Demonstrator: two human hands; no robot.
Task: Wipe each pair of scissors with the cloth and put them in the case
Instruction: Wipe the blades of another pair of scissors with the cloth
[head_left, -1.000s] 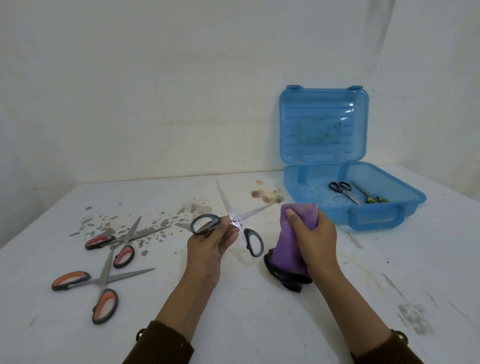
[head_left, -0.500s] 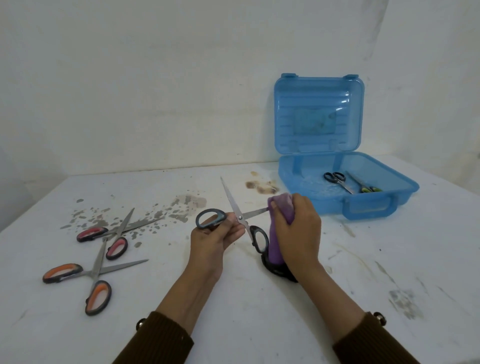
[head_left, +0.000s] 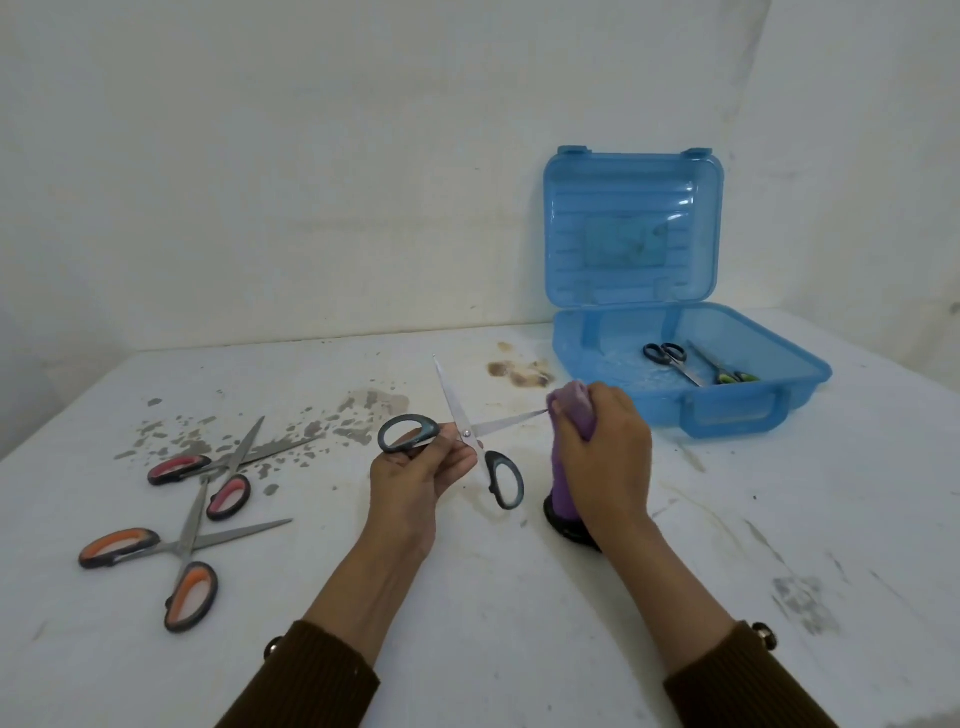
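My left hand (head_left: 418, 475) holds grey-handled scissors (head_left: 462, 423) above the table, blades spread wide, gripped at one handle near the pivot. My right hand (head_left: 605, 457) is closed around a purple cloth (head_left: 571, 410), which meets the tip of the blade pointing right. The cloth hangs down onto a dark object (head_left: 566, 530) on the table. A blue plastic case (head_left: 737, 410) stands lid-up at the back right; it holds black-handled scissors (head_left: 667, 356) and green-handled scissors (head_left: 724, 371). Red-handled scissors (head_left: 218, 467) and orange-handled scissors (head_left: 171, 556) lie spread on the left.
The white table (head_left: 519, 597) carries grey paint flecks at the left and a brown stain (head_left: 519, 371) in front of the case. A white wall rises right behind the table. Grey smudges mark the right side.
My right hand has slid the cloth outward along the right-pointing blade to its tip. The left hand and scissors have stayed roughly in place.
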